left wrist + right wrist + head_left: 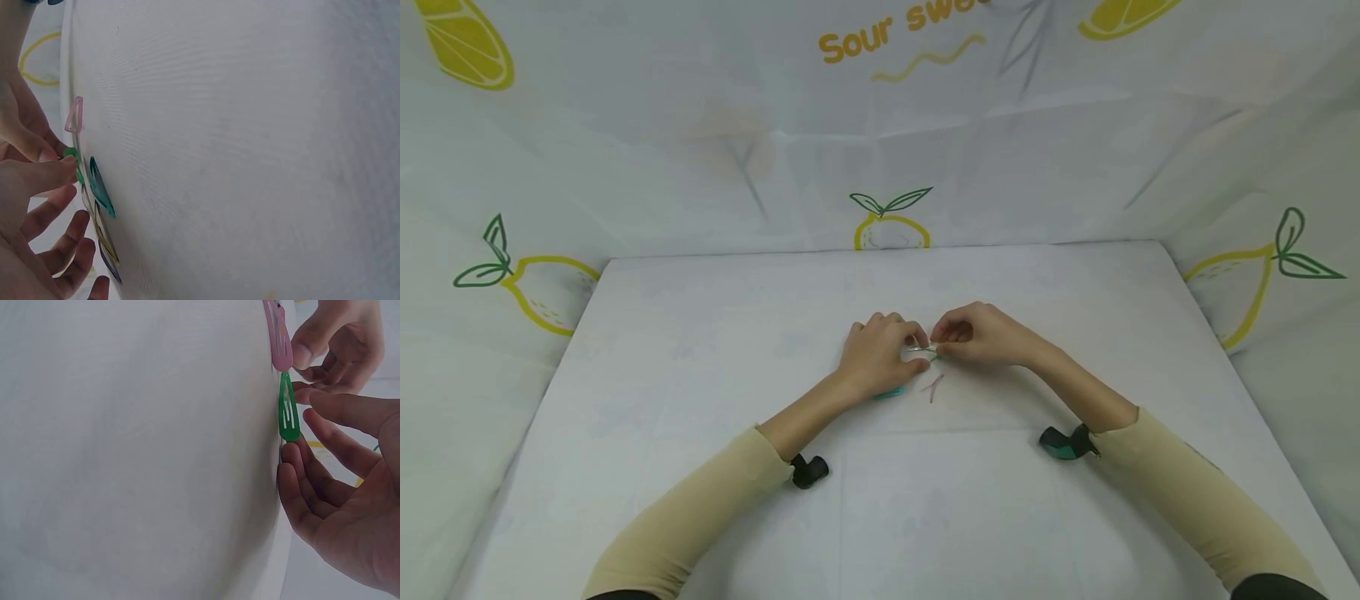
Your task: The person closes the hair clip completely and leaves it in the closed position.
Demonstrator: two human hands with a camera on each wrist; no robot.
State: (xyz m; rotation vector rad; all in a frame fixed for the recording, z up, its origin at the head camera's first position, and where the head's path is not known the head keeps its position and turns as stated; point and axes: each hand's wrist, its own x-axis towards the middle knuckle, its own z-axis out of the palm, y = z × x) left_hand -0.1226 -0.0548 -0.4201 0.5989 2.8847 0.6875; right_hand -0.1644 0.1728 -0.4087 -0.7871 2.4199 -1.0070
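In the head view my two hands meet near the table's middle over several snap hair clips. My left hand [876,354] curls its fingers at a thin pale hair clip [922,348], which it mostly covers. From the other side my right hand [988,335] pinches the same clip's end between thumb and index finger. Just below the fingertips lies a green clip [289,419]. A pink clip [933,387] rests nearer the front, its arms spread. Beside the left palm is a teal clip [889,392]. Yellow [105,234] and purple [110,265] clips show under the left fingers.
A white cloth covers the table [880,525]. Behind it stands a white backdrop [662,150] with lemon prints, and similar cloth hangs at both sides. Black wrist cameras [809,472] hang beneath the forearms, close over the table.
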